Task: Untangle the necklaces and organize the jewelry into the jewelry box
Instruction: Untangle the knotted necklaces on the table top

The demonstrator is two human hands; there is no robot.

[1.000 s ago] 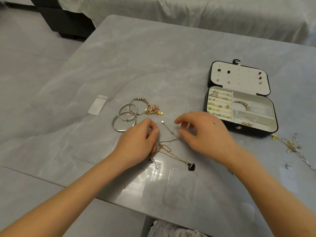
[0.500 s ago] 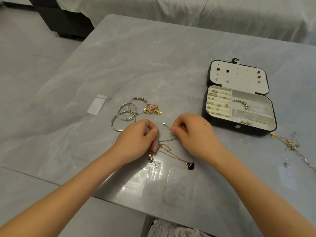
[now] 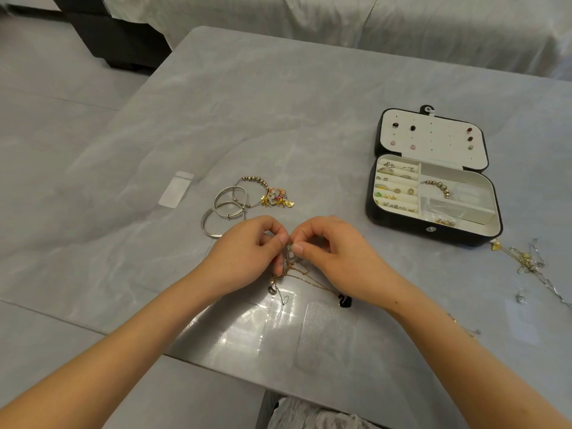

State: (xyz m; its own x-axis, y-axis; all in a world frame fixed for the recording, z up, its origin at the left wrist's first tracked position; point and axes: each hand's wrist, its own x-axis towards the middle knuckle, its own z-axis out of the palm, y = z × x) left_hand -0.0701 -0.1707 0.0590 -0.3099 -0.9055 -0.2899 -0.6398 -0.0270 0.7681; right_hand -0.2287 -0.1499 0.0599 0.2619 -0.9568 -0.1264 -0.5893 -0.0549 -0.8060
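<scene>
A tangle of thin gold and silver necklaces (image 3: 294, 272) lies on the grey table near its front edge, with a black swan pendant (image 3: 344, 301) at its right end. My left hand (image 3: 247, 255) and my right hand (image 3: 334, 252) meet just above the tangle, and both pinch the silver chain between thumb and fingertips. The open black jewelry box (image 3: 402, 224) sits to the right, with rings and earrings in its cream compartments and studs on its lid.
Silver bangles (image 3: 226, 209) and a beaded charm bracelet (image 3: 269, 193) lie beyond my left hand. More tangled gold and silver chains (image 3: 526, 261) lie at the far right. Small clear plastic bags (image 3: 175, 192) rest on the table (image 3: 278, 103).
My right hand has moved left to the silver chain's end and closed on it beside my left hand. The two hands now touch above the tangle.
</scene>
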